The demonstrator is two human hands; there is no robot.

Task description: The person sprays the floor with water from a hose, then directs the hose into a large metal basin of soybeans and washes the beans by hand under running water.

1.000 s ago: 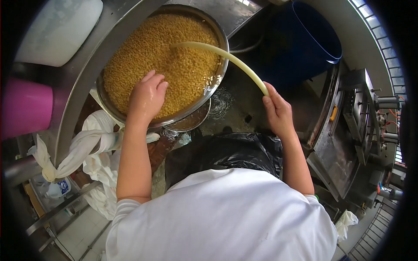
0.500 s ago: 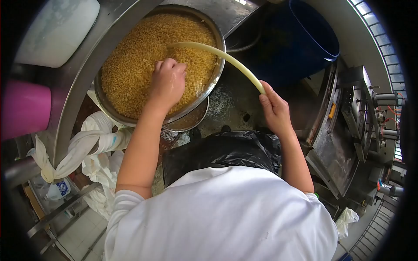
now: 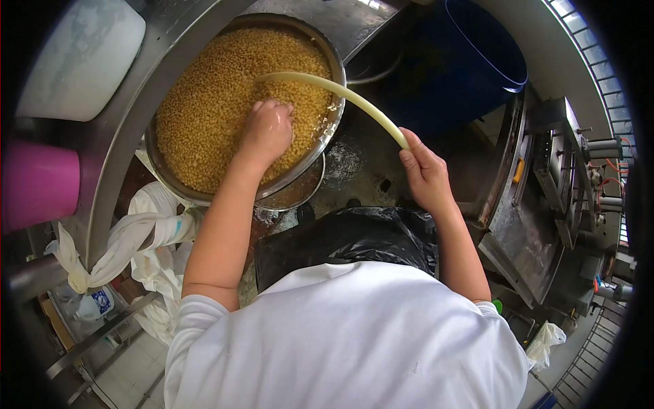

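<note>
Yellow soybeans fill a wide metal basin, looking wet. Among them is my left hand, its fingers curled down into the beans and the fingertips hidden. My right hand is wrapped round a pale yellow hose to the right of the basin. From that grip the hose arches left over the rim, and its far end lies at the beans near my left fingers.
Below the basin sits a second metal bowl on the wet floor. A blue barrel stands beyond the hose. Metal press equipment is at right. Left are a pink bucket, a white container and knotted white cloth.
My left fingers have sunk a little deeper into the soybeans and shifted slightly. The right hand keeps its hold on the hose. The whole view has shifted slightly.
</note>
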